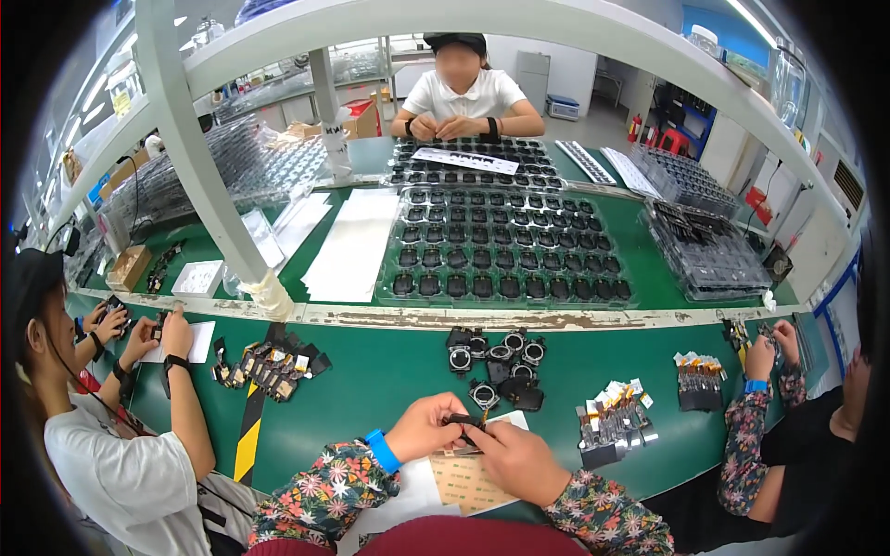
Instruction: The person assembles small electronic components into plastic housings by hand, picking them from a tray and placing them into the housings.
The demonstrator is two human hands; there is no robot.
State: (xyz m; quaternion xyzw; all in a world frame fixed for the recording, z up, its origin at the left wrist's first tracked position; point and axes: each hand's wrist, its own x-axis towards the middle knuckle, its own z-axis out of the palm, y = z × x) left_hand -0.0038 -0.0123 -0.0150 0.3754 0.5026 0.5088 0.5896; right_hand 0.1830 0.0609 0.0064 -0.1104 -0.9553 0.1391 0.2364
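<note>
Item in hand: a small black part [461, 420], pinched between my left hand [422, 426] and my right hand [514, 459] at the near edge of the green surface [389, 371]. The fingertips of both hands close on it from either side, the left from the left end, the right from the right and slightly nearer me. Its long axis runs roughly left to right; finer detail is too small to tell. Both hands touch it, so neither is nearer. Directly beneath lies a tan sheet [464, 482] with rows of pale patches, flat on the surface and partly under my right hand. Just beyond the part, toward the middle of the surface, sits a loose heap of black ring-shaped parts [496, 357]. To the right of my right hand, a cluster of grey and black strips with white tabs [612, 422], near but not touching. Containers: across the worn strip at the far edge of my surface, a clear moulded tray [505, 250] holds rows of black parts, one per pocket, most pockets filled; a second such tray [468, 167] lies behind it; empty-looking stacked trays [709, 246] stand toward the far right corner. Other people's hands work at the left and right ends.
</note>
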